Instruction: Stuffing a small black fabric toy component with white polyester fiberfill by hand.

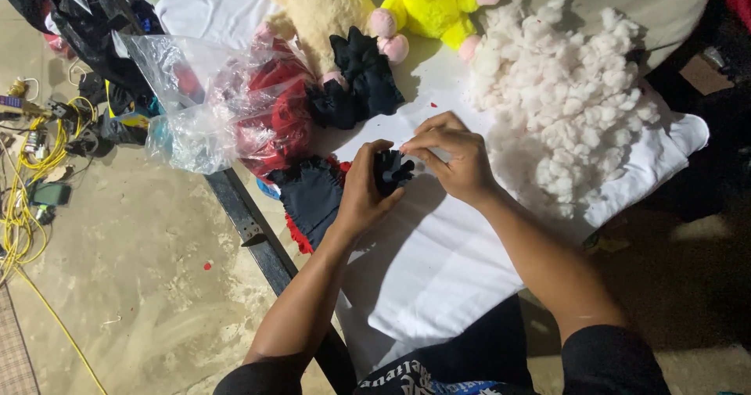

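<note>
While pinched between both hands over white cloth [438, 262] on worktop, small black fabric piece [393, 168] sits roughly mid-frame. Left hand [364, 194] curled closed around its near side; right hand [452, 159] fingers closed down on its top edge. Looks soft, light, floppy, likely to crumple and slip shape; best gripped at the gathered edges, not the middle. Just left: larger black fabric with red trim [311, 198], partly off the worktop edge. Farther: clear plastic bag of red cloth [235, 105], black fabric bundle [358, 78], big heap of white stuffing [567, 102] crowding right side. Farthest: beige plush toy [317, 4], yellow plush toy [434, 4]. Yellow cable [23, 207] on floor, left.
</note>
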